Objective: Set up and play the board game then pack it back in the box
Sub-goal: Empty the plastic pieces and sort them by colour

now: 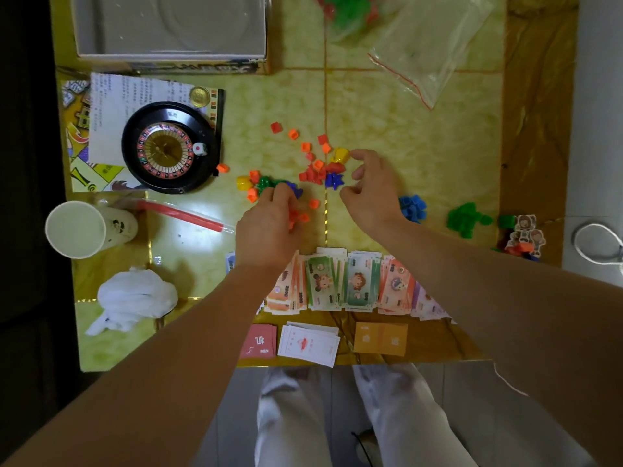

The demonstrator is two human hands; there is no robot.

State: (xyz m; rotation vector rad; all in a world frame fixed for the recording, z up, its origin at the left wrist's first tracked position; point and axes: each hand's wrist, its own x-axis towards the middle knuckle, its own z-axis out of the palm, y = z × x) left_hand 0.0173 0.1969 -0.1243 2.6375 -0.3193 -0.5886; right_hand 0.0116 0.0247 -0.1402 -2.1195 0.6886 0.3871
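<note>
**While both hands work the loose pieces, the box sits open at the far left corner**

As we look down on the table (387, 106), both hands reach into the scatter of small plastic pieces at its middle. Our left hand (269, 224) lies knuckles up with its fingers curled down, and its grip is closed on a few orange pieces (294, 217) that show between thumb and fingers. Just beyond its fingertips lies a clump of green, blue and yellow tokens (266, 183).

Our right hand (371, 190) hovers with a loose, half-open grip, thumb and fingers curved and apart. We see nothing held between them. Its forefinger tip is just beside a yellow token (338, 155), next to the red and orange heap (315, 171).

A blue pile (413, 205) sits just right of that wrist, and a green pile (467, 215) lies nearer the right edge.

The box (168, 28) stands open at the far left corner. Near the left edge the roulette wheel (168, 148) rests on the folded board (81, 129), with a die (200, 149) on the wheel. Play money (340, 284) is fanned along the near edge under both forearms, and three card stacks (308, 343) lie closer still to that edge. A clear bag (428, 52) lies toward the far right corner, and a paper cup (76, 229) lies on its side at the left edge.
</note>
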